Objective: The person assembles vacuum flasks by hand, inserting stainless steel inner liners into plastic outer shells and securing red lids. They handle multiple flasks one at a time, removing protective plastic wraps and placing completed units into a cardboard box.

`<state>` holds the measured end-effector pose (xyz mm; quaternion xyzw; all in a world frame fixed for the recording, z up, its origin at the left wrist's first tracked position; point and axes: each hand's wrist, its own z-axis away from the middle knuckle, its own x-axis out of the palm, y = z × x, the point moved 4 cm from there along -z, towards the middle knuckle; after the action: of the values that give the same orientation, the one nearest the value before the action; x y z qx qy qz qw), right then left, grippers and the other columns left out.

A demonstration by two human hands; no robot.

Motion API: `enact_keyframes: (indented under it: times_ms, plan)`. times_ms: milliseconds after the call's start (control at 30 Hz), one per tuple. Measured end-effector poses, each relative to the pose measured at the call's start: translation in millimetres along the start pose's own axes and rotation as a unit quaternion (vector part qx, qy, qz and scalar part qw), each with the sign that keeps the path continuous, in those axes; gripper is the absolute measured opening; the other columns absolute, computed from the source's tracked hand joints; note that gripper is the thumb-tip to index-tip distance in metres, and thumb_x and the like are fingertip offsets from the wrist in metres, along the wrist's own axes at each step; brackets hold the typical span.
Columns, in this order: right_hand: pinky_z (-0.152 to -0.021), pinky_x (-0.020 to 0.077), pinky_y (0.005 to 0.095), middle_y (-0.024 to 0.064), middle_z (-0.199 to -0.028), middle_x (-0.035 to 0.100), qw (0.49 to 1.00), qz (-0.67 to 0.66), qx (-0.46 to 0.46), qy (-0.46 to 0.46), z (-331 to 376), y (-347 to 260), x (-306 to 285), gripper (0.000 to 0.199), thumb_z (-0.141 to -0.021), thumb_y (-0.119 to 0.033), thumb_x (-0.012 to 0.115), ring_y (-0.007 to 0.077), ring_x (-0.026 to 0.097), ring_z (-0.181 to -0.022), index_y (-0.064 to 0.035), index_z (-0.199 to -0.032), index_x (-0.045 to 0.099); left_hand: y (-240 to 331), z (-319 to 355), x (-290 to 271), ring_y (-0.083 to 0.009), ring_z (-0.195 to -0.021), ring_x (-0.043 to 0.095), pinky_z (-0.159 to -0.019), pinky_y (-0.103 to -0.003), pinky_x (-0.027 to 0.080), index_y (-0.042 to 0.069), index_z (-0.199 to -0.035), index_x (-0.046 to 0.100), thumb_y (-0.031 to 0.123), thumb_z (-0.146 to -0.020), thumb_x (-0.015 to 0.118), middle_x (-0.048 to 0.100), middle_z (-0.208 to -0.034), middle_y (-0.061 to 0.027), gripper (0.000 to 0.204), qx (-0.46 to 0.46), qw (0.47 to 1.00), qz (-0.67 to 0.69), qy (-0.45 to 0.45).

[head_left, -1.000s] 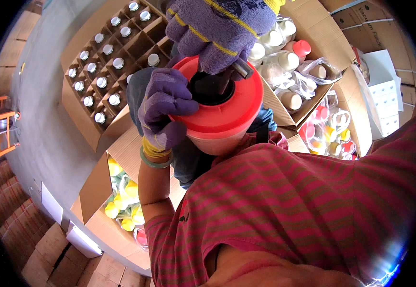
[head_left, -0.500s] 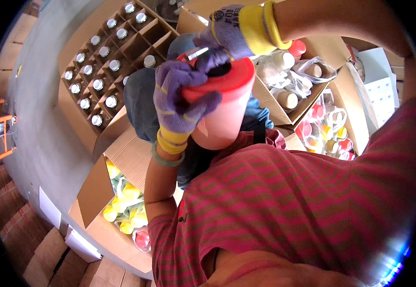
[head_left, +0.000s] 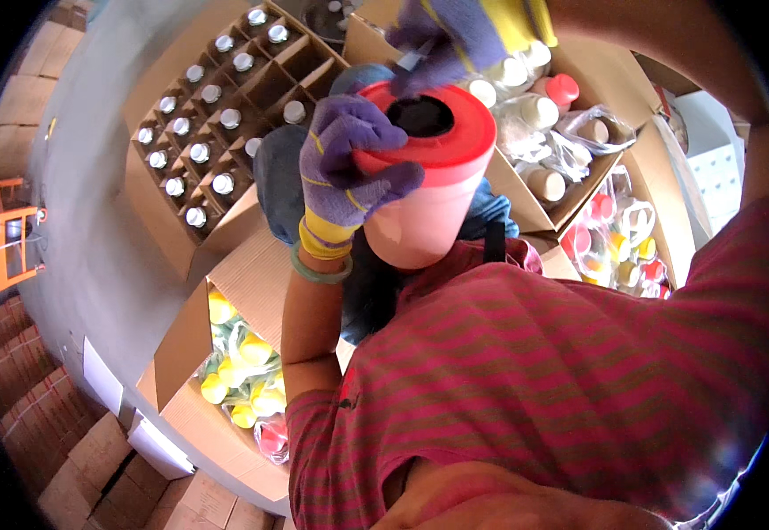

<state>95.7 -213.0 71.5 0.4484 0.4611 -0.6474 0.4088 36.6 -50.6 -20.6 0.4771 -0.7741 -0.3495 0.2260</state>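
A pink tapered tub (head_left: 424, 216) with a red lid (head_left: 468, 124) stands tilted between my legs. The lid has a round opening (head_left: 421, 115) that looks black inside. My left hand (head_left: 349, 163), in a purple and yellow knitted glove, is closed on the lid's left rim, thumb in front and fingers on top. Above the lid's far edge is my right hand (head_left: 450, 44), in a matching glove and blurred by motion. Its fingers are closed around a small pale object (head_left: 413, 58) whose kind I cannot make out.
A divided carton (head_left: 216, 115) holds white-capped bottles at upper left, some compartments without bottles. Other open cartons hold yellow-topped bottles (head_left: 252, 349), white-capped bottles (head_left: 539, 113) and bagged bottles (head_left: 618, 234). An orange metal frame (head_left: 11, 247) and stacked boxes (head_left: 26, 380) are at left.
My right hand has lifted off the lid, up and away, with the small pale object, uncovering the dark opening. My left hand stays on the rim. The whole view has shifted slightly.
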Motion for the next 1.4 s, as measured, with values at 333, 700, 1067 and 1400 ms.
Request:
enact_keyframes:
  times_ms: [333,700,1067,1400]
  plan:
    - [-0.06,0.0465,0.0416,0.0118,-0.073,0.056,0.982,0.006,-0.179,0.054,-18,-2,-5,0.045,-0.072,-0.047,0.074,0.0313,0.057,-0.076,-0.0049,-0.076,0.059,-1,-2,-9,-0.0258,-0.088,0.055,-0.09,-0.042,0.043,0.011,-0.082,0.063,0.025,-0.049,0.09,0.059,-0.09,-0.0049,0.045,0.019,0.998,-0.023,-0.06]
    - [-0.063,0.0469,0.0411,0.0127,-0.08,0.058,0.98,0.046,-0.192,0.029,-4,-3,9,0.046,-0.079,-0.051,0.067,0.0317,0.057,-0.077,-0.0056,-0.081,0.057,5,-10,6,-0.0312,-0.1,0.051,-0.09,-0.044,0.041,0.01,-0.103,0.06,0.035,-0.055,0.086,0.052,-0.106,-0.0118,0.059,0.052,0.983,-0.132,-0.118]
    - [-0.072,0.0502,0.0427,0.0227,-0.086,0.064,0.938,-0.173,0.296,0.043,17,31,67,0.06,-0.086,-0.06,0.06,0.039,0.064,-0.085,-0.0002,-0.093,0.064,-28,-4,22,-0.0367,-0.105,0.048,-0.095,-0.049,0.039,0.007,-0.111,0.054,0.036,-0.079,0.073,0.052,-0.11,-0.0172,0.048,0.024,0.954,-0.299,-0.024]
    - [-0.063,0.0477,0.0368,0.0059,-0.072,0.064,0.669,-0.443,0.596,-0.006,28,48,103,0.057,-0.089,-0.06,0.056,0.0216,0.056,-0.064,-0.0106,-0.116,0.067,-30,-4,48,-0.037,-0.102,0.05,-0.091,-0.048,0.04,0.006,-0.11,0.051,0.029,-0.075,0.079,0.054,-0.108,-0.0173,0.05,0.009,0.942,-0.332,0.043]
